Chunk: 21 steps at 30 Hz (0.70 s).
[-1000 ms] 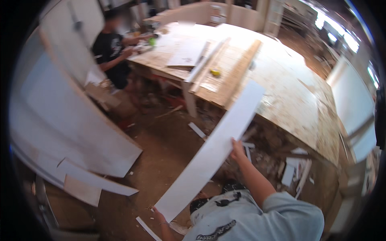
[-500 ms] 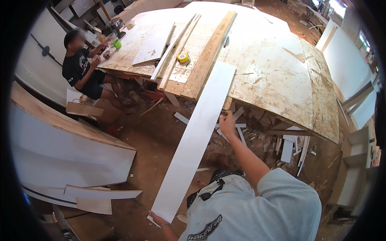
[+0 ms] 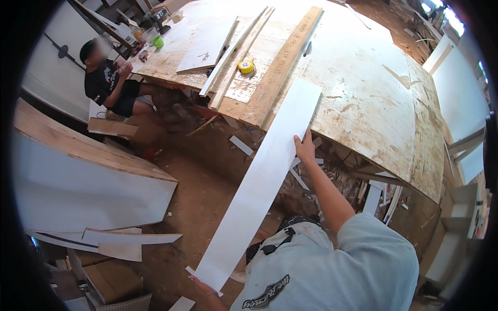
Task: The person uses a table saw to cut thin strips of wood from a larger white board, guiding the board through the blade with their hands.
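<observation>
A long white board point(image 3: 257, 184) slants from near my body up to the worktable, its far end lying over the table's front edge. My left hand point(image 3: 206, 291) is closed on the near end, with its fingers partly hidden beneath. At the near left corner a pale edge juts out; whether it is a second board underneath, I cannot tell. Farther up, my right hand point(image 3: 305, 149) grips the board's right edge just short of the table, thumb on the top face.
The large worktable point(image 3: 363, 114) carries a wooden plank point(image 3: 282, 67), thin strips point(image 3: 241, 57), a yellow tape measure point(image 3: 246, 66) and a drill point(image 3: 155, 19). A person in black point(image 3: 111, 83) sits at its left. White panels point(image 3: 98, 181) stand left; offcuts point(image 3: 241, 145) litter the floor.
My right hand has come up from beside the board and taken hold of its right edge. The seated person's hands have drawn together near the chest. The view has shifted slightly.
</observation>
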{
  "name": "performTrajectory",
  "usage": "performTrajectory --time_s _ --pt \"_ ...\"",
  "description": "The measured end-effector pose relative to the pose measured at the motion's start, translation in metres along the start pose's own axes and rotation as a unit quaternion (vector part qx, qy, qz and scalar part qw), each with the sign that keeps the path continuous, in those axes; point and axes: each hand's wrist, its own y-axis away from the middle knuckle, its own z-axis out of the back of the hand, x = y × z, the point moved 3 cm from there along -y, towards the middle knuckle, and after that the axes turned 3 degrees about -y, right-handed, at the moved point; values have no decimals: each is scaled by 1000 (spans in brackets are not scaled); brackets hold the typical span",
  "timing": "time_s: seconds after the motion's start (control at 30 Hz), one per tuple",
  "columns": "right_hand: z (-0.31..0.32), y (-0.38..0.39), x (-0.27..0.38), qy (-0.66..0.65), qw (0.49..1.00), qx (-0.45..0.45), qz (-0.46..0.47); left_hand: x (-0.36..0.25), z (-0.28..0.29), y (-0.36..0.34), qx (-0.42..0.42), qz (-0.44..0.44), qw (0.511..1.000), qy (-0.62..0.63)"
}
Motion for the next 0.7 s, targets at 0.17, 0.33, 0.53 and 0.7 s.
performTrajectory --time_s 0.17,0.33,0.53,0.7 --pt "11 -60 14 46 998 13 38 -15 -57 -7 -74 35 991 -108" --pt "6 -43 24 75 996 34 20 -16 -35 19 -74 34 993 -83" --pt "-23 110 5 3 992 112 -58 -11 51 79 -162 58 980 -101" --pt "-40 270 11 -88 944 265 -176 -23 88 80 -195 51 971 -130"
